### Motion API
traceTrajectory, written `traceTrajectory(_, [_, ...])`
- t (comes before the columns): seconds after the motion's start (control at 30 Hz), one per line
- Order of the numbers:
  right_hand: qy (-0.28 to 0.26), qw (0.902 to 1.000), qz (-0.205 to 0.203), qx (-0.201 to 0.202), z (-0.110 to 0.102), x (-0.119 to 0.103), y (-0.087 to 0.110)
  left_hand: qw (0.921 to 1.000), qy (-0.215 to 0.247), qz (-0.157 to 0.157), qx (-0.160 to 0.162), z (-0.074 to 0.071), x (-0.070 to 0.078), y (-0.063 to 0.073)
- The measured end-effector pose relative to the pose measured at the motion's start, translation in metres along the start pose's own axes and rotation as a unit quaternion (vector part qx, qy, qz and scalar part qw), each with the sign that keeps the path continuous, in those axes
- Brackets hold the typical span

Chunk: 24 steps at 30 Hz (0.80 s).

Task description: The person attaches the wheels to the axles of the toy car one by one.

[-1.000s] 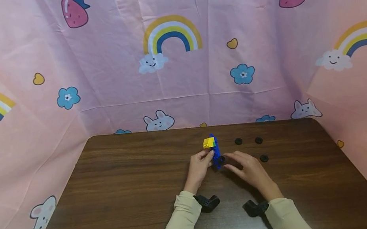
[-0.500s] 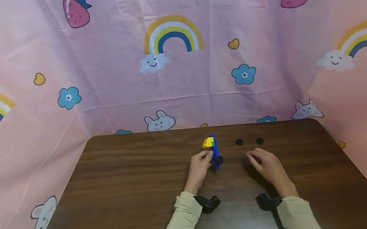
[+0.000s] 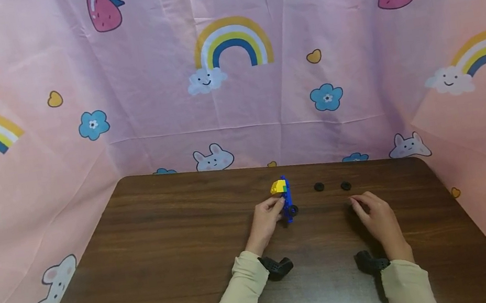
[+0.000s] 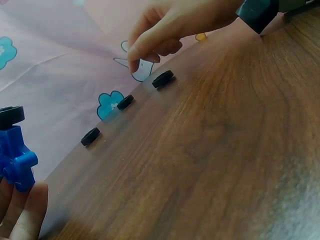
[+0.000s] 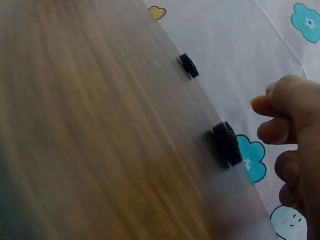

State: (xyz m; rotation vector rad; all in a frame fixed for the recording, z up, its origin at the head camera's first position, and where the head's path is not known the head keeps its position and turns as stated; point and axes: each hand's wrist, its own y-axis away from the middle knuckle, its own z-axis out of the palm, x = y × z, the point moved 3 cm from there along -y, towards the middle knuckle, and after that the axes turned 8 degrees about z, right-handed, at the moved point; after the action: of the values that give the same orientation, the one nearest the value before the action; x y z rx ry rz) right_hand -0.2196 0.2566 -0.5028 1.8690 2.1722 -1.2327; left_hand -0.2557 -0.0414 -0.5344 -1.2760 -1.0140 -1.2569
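Note:
My left hand (image 3: 265, 222) grips a toy vehicle (image 3: 288, 198) of blue building-block parts with a yellow block (image 3: 279, 186) on its left. A black wheel (image 3: 293, 211) is fitted at its near right side. In the left wrist view the fingertips (image 4: 34, 210) hold the blue part (image 4: 17, 157) from below. Away to the right, my right hand (image 3: 380, 220) hovers above the table, fingers loosely bent and holding nothing. Three loose black wheels lie on the table: a far left one (image 4: 90, 136), a middle one (image 4: 125, 102), and one (image 4: 163, 79) below the right hand, hidden by it in the head view.
The brown wooden table (image 3: 153, 250) ends at a pink patterned cloth (image 3: 158, 101) that hangs behind and along both sides. A black wrist device sits at the left wrist (image 3: 277, 268) and another at the right wrist (image 3: 371, 262).
My right hand has left the wheel on the toy and moved right, over the loose wheels. The left hand keeps its hold on the toy in about the same place.

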Motion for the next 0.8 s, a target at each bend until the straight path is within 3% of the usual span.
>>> traceTrajectory(0.4, [0.014, 0.9933, 0.107, -0.043, -0.007, 0.019, 0.005, 1.0, -0.001, 0.001, -0.003, 0.0, 0.001, -0.001])
traceTrajectory(0.8, [0.026, 0.9823, 0.138, -0.124, -0.008, 0.024, 0.007, 1.0, -0.002, -0.004, -0.003, -0.001, 0.001, 0.001])
